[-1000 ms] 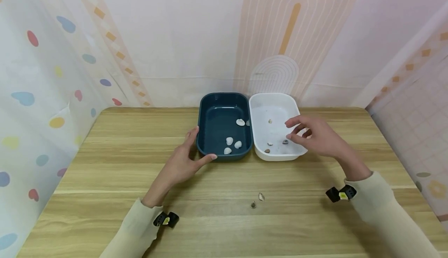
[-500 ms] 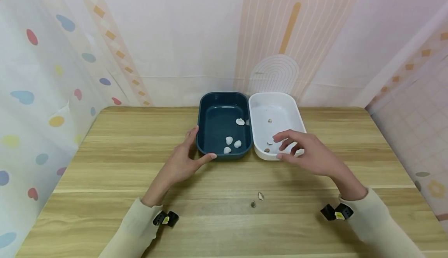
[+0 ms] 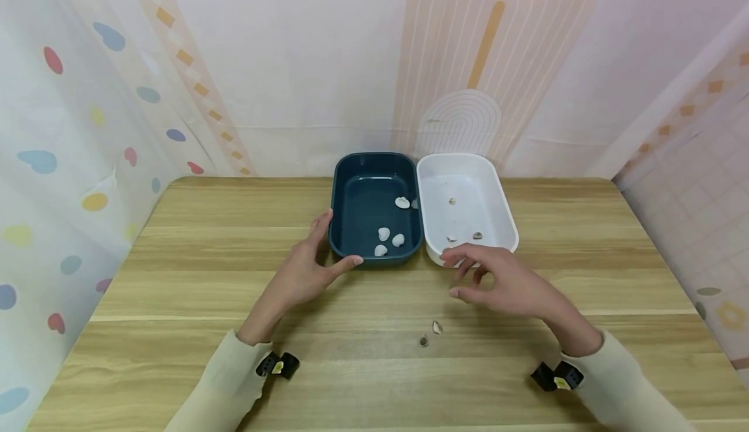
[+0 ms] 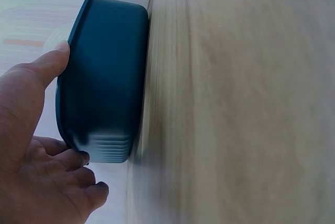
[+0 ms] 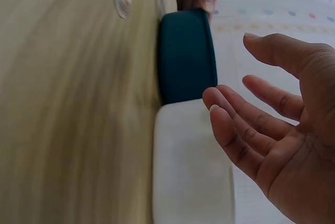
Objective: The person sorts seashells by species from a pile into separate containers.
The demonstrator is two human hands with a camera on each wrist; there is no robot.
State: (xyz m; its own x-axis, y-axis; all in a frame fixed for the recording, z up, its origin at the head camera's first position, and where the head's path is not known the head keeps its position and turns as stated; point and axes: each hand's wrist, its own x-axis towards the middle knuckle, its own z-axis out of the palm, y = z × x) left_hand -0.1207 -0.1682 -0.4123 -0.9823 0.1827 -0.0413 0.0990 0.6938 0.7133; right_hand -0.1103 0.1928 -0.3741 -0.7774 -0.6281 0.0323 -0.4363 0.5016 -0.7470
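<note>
My left hand (image 3: 301,269) holds the near left corner of a dark teal tray (image 3: 374,261), its thumb at the front rim and its fingers along the left side. Several white shells (image 3: 383,234) lie inside that tray. Over the table, just in front of a white tray (image 3: 506,220), my right hand (image 3: 503,282) hovers with loosely bent fingers and holds nothing. A few small brownish shells (image 3: 477,235) sit in the white tray. Two small shells lie on the table near me, a pale one (image 3: 437,327) and a darker one (image 3: 424,340).
Both trays stand side by side near the back of the wooden table (image 3: 193,276). A patterned curtain (image 3: 328,61) hangs behind the table and along both sides. Black wrist devices are strapped over both sleeves.
My right hand has drawn back from over the white tray toward me and slightly left, uncovering the shells inside. My left hand has stayed at the teal tray.
</note>
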